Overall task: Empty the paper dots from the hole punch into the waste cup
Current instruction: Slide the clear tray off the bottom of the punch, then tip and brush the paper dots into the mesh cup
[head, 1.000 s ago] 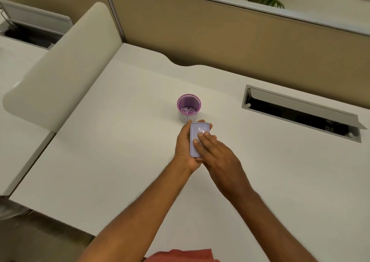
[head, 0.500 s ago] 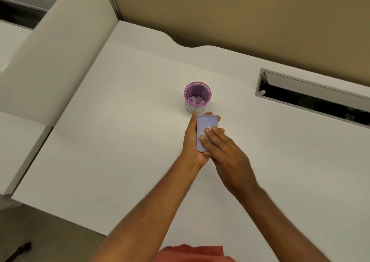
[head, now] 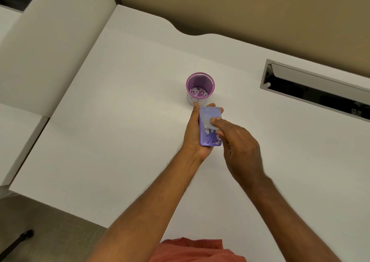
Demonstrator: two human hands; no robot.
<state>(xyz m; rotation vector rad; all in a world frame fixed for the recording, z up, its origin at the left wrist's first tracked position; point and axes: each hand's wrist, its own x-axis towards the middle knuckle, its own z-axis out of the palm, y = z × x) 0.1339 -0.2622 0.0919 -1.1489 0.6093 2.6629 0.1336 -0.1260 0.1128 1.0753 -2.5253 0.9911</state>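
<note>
My left hand (head: 193,133) cradles a lilac hole punch (head: 206,139) bottom side up, just in front of the purple waste cup (head: 200,81). The punch's pale translucent cover (head: 209,114) is slid toward the cup end, and white paper dots (head: 206,130) show in the exposed tray. My right hand (head: 238,147) rests its fingertips on that cover's near edge. The cup stands upright on the white desk (head: 124,121), with white dots lying on its bottom.
A beige partition wall runs along the desk's far edge. A grey open cable slot (head: 314,85) is set into the desk at the right. A white side panel (head: 50,41) rises at the left. Floor shows at the lower left.
The cover has been slid partly open toward the cup, uncovering dots inside. The camera has tilted further down; both hands stay at the punch.
</note>
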